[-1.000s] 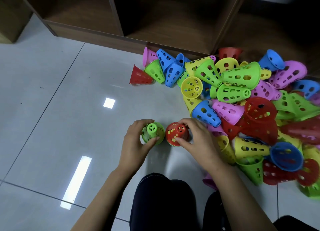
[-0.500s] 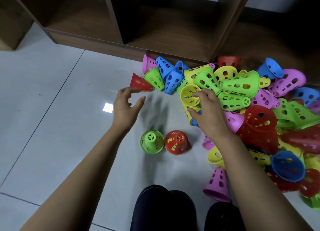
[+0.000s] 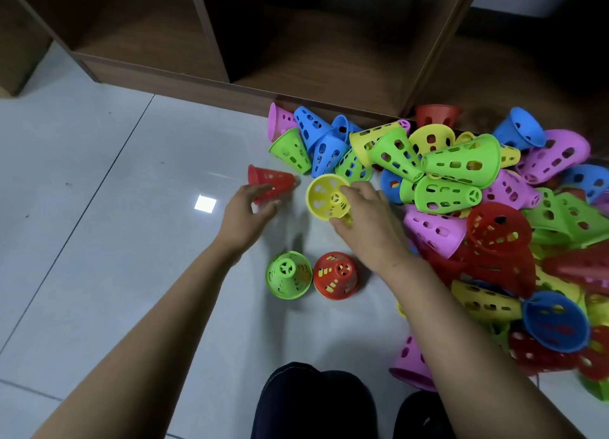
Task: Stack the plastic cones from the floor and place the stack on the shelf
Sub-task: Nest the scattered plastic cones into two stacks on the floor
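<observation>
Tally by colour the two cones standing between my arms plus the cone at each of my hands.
Green: 1, the standing green cone
Red: 2, the standing red cone and the lying red cone held by the left hand
Yellow: 1, the yellow cone in the right hand
Total: 4

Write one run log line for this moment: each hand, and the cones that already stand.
left hand: at lying red cone, grip unclear | right hand: holds yellow cone | upright: green cone, second red cone
</observation>
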